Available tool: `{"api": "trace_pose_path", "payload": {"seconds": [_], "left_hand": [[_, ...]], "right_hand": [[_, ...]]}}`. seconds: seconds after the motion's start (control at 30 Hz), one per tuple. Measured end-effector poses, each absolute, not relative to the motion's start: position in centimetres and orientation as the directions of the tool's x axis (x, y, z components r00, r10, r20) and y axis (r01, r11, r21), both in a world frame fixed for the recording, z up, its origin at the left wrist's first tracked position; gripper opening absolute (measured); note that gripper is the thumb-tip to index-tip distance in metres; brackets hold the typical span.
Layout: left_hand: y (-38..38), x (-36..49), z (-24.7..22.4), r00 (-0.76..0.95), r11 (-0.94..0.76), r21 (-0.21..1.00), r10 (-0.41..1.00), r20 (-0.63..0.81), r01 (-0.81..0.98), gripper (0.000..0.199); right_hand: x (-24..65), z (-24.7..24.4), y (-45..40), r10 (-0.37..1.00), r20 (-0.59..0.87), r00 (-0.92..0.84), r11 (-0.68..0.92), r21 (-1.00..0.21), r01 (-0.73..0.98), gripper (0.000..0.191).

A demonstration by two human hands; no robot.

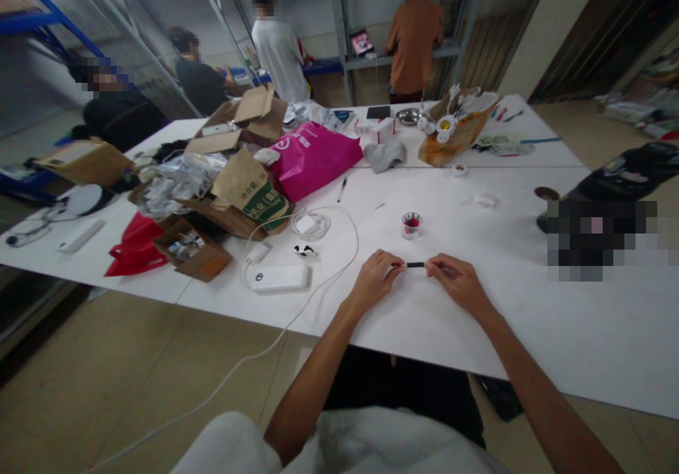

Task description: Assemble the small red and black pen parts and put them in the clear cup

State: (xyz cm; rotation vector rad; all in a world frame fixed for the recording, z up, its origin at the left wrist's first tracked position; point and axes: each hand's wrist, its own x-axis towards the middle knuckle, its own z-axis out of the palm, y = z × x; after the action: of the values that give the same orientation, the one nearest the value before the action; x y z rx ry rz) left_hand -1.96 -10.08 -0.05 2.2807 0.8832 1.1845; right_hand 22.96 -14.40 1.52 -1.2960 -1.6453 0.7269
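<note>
A short black pen-like stick [416,264] spans the gap between my two hands, held level just above the white table. My left hand [378,276] pinches its left end with thumb and fingertips. At the other end, my right hand [455,277] has its fingers closed on the stick the same way; both tips are hidden by fingers. Just beyond the hands stands a small clear cup [411,225] with several red and black pieces in it, too small to name. A pen [342,189] lies farther back on the table.
Left of my hands are a white power bank [281,278], a coiled white cable [310,225], and a cable running off the table edge. Behind sit a pink bag [318,159], cardboard boxes [194,255] and a red bag [135,247]. A person leans in at right; others are beyond the table.
</note>
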Motion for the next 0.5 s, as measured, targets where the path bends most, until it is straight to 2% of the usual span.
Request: {"api": "trace_pose_path", "payload": {"seconds": [0.17,0.23,0.4,0.5], "left_hand": [[-10.0,-1.9,-0.2,0.415,-0.726,0.591,0.686,0.597,0.35,0.011],[-10.0,-1.9,-0.2,0.403,-0.729,0.582,0.685,0.607,0.361,0.013],[-10.2,-2.2,0.2,0.381,-0.726,0.573,0.688,0.618,0.381,0.012],[-10.3,-2.3,0.4,0.39,-0.721,0.573,0.693,0.607,0.39,0.012]], "right_hand": [[22.8,2.2,-13.5,0.945,0.326,0.019,0.292,-0.87,0.397,0.031],[23.1,3.4,-12.6,0.928,0.368,0.054,0.31,-0.845,0.435,0.031],[24.1,7.8,-8.8,0.841,0.54,-0.018,0.411,-0.616,0.672,0.033],[24.2,9.7,-6.5,0.811,0.575,-0.104,0.45,-0.502,0.738,0.032]]}}
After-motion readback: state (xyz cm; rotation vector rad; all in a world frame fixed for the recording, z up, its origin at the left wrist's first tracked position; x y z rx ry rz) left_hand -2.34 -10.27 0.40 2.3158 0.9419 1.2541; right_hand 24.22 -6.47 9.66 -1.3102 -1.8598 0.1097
